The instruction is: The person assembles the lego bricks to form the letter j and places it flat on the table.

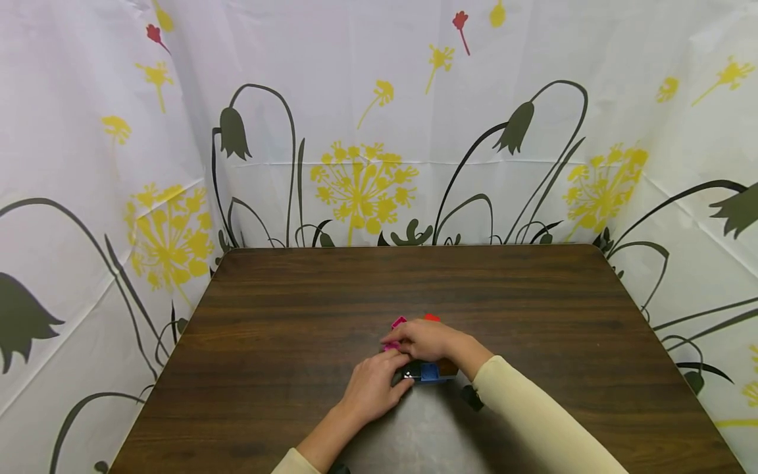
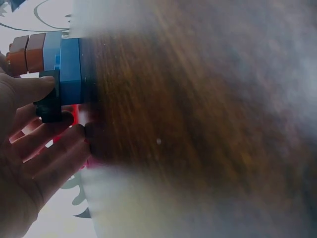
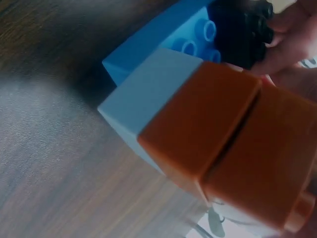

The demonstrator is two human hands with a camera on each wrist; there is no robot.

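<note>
On the table, a blue brick (image 2: 71, 72) stands with a black brick (image 3: 233, 37) on its studs at one end. At its other end are a light blue-grey brick (image 3: 148, 89) and two orange-brown bricks (image 3: 203, 119). My left hand (image 1: 370, 387) pinches the black brick, thumb on one side and fingers beyond it. My right hand (image 1: 429, 339) reaches over the stack, its fingers at a pink piece (image 1: 391, 346); whether it grips that piece I cannot tell.
Another pink piece (image 1: 399, 322) and a red piece (image 1: 431, 317) lie just beyond my right hand. A dark object (image 1: 472, 397) is under my right forearm. The brown table (image 1: 284, 296) meets a patterned curtain (image 1: 367, 85) at its back and sides.
</note>
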